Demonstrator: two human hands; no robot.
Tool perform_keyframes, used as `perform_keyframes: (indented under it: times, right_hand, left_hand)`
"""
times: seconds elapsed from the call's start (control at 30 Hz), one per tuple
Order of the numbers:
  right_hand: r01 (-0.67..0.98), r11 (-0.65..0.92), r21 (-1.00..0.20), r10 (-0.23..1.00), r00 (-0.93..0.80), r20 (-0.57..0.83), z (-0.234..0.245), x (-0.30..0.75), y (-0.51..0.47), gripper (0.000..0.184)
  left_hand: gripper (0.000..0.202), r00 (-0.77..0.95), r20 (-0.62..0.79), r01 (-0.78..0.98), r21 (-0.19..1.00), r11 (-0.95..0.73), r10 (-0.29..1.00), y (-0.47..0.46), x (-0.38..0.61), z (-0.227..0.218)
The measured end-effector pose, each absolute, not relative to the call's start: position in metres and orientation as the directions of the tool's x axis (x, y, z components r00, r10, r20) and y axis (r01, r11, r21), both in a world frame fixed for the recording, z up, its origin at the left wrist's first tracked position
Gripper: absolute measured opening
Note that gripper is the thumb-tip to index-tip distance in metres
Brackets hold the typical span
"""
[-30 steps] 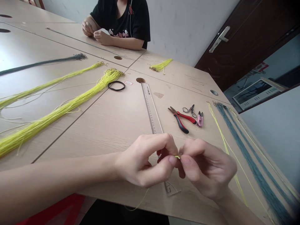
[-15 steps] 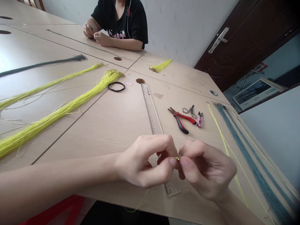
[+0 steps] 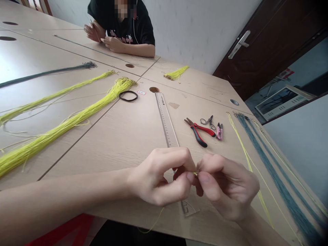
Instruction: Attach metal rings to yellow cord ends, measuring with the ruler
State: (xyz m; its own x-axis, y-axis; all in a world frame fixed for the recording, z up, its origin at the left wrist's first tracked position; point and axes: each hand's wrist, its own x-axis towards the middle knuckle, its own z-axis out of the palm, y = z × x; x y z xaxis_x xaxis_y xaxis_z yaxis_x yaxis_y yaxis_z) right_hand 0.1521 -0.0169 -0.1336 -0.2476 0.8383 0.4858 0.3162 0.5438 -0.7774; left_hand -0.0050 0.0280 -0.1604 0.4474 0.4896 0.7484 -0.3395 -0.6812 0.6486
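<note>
Two bare hands meet over the lower part of a clear plastic ruler that lies lengthwise on a pale wood-grain table. The left hand and the right hand each have a closed grip, thumb against forefinger, pinching a thin yellow cord between them, just above the ruler. Only a speck of the cord shows there; its end is too small to make out. To the left of the ruler and below the left hand, a fine yellow strand trails past the table's near edge.

Right of the ruler lie red-and-black pliers, small silver scissors and pink-handled snips; farther right stretch long blue-grey cords. Left of the ruler, near its far end, is a black ring-shaped band, touching or nearly touching a thick bundle of bright yellow cords. Well beyond the ruler, a person in a black shirt sits holding a slender stick.
</note>
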Motion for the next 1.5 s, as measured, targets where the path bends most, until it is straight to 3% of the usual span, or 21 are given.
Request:
perform_keyframes:
  times: [0.47, 1.1, 1.5]
  right_hand:
    - [0.136, 0.485, -0.864, 0.860, -0.250, 0.444, -0.1310, 0.1503, -0.0190, 0.018]
    - [0.147, 0.480, -0.865, 0.872, -0.182, 0.454, -0.1351, 0.1465, -0.0187, 0.009]
    - [0.138, 0.471, -0.871, 0.869, -0.244, 0.431, -0.1356, 0.1493, -0.0174, 0.018]
  left_hand:
    - [0.012, 0.509, 0.698, -0.378, 0.707, -0.598, 0.504, 0.0278, -0.0041, -0.1567]
    - [0.013, 0.541, 0.678, -0.424, 0.731, -0.534, 0.498, 0.0272, -0.0052, -0.1541]
    - [0.013, 0.567, 0.662, -0.401, 0.741, -0.538, 0.490, 0.0273, -0.0050, -0.1564]
